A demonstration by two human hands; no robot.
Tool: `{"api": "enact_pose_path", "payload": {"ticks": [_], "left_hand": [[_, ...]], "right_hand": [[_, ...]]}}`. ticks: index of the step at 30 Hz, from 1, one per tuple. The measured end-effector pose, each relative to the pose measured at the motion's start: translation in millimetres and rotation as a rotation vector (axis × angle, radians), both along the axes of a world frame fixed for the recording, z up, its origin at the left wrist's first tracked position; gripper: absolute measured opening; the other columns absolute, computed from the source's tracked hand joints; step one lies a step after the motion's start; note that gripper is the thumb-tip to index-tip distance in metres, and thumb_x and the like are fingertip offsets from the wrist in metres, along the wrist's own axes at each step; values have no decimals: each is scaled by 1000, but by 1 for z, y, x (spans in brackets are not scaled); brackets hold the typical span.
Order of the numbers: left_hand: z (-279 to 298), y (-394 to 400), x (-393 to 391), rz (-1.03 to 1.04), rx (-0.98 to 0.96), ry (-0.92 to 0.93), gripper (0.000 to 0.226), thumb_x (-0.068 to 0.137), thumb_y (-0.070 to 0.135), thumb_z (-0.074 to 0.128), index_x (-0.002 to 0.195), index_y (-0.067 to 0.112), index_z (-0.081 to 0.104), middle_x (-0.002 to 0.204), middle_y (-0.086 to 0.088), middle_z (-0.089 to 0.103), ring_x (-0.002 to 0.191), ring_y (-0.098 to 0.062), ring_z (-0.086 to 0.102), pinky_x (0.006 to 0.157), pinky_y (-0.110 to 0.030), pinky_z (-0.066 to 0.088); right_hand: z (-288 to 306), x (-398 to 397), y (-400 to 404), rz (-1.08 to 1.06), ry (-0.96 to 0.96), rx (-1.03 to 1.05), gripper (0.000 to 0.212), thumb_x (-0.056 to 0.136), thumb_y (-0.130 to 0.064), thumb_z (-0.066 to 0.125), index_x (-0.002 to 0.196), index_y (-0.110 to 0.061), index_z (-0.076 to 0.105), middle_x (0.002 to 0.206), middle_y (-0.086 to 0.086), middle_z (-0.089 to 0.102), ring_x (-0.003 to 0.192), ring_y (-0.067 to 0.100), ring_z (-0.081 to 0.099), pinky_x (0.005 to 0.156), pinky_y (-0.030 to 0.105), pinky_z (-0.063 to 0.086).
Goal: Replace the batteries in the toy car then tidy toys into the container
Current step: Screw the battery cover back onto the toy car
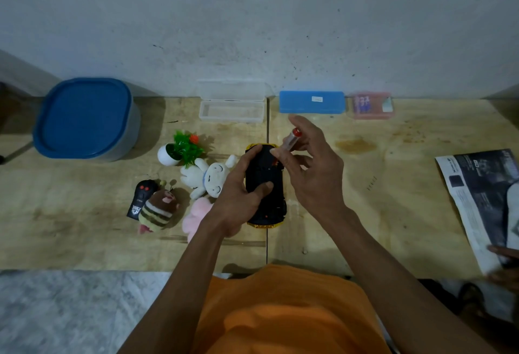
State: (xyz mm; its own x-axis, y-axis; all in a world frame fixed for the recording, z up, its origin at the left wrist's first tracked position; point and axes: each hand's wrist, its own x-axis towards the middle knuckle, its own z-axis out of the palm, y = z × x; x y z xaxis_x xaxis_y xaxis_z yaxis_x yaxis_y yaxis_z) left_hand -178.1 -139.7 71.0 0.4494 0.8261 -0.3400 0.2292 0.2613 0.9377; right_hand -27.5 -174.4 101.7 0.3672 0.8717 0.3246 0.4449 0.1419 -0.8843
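The yellow toy car (266, 199) lies upside down at the table's middle, its black underside facing up. My left hand (238, 193) grips its left side, thumb pressed on the underside. My right hand (311, 168) holds a screwdriver (292, 140) with a clear handle and red cap, tip pointing down at the car's far end. To the left lie a white plush rabbit (207, 175), a pink plush (196, 216), a striped bee plush (158, 209), a black remote (141, 197) and a small fake plant in a white pot (179, 148). The blue-lidded container (85, 119) stands closed at the far left.
Against the wall sit an open clear plastic box (231, 105), a blue case (311, 102) and a pink case (370, 105). A printed leaflet (477, 204) lies at the right edge, with another person's fingers (504, 252) on it. Small dark screws (372, 183) lie right of the car.
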Motion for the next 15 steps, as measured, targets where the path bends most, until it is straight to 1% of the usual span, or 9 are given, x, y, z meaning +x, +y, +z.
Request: {"api": "enact_pose_path", "payload": {"ticks": [2,4,6,7,10,11,13,15], "left_hand": [[-1,0,-1,6,-4,0,70,93,-3,63,149,33,41,138,10,54,122,-2,57,90,-21,56],[-3,-1,-2,15,-16,4,70,93,-1,64,148,35,41,141,7,54,125,-9,57,96,-30,56],[-5,-1,-4,23,-25,10,70,93,0,65,148,36,41,142,7,54,126,-11,57,100,-34,55],[-5,-2,-4,25,-23,13,70,93,0,65,148,36,41,142,7,53,126,-11,57,100,-34,55],[-4,-2,-4,16,-14,19,71,92,0,66,148,35,41,141,9,53,125,-9,57,98,-31,55],[-4,-2,-4,13,-10,21,71,92,0,66,148,35,41,141,9,53,125,-8,56,98,-30,55],[-3,-2,-4,14,-7,23,71,91,-1,66,149,33,40,140,8,54,125,-9,57,98,-31,55],[-3,-1,-4,15,-2,29,72,91,-2,67,148,32,41,140,7,54,126,-10,56,97,-28,55]], "right_hand": [[-1,2,0,26,-61,27,50,92,-13,71,138,-16,53,116,-4,61,99,-1,62,76,19,58],[-1,5,-1,67,-111,45,47,96,-8,65,140,-10,51,120,4,64,103,10,66,79,20,59],[-1,7,0,78,-83,52,46,97,-3,62,141,-6,50,124,7,66,107,14,68,82,22,59],[-1,7,1,59,-69,59,46,96,-3,63,140,-6,52,121,8,68,105,14,69,81,23,60],[0,8,5,5,-100,100,45,93,-5,69,135,-9,57,107,9,70,92,15,71,75,22,60],[0,8,5,10,-120,111,44,92,-4,69,134,-8,57,107,9,70,91,15,71,75,21,60],[0,8,4,27,-148,129,41,94,-1,66,134,-4,57,111,10,70,95,14,70,75,21,60],[1,9,6,4,-140,149,37,94,-1,66,131,-2,60,110,9,71,95,12,71,73,21,60]]}}
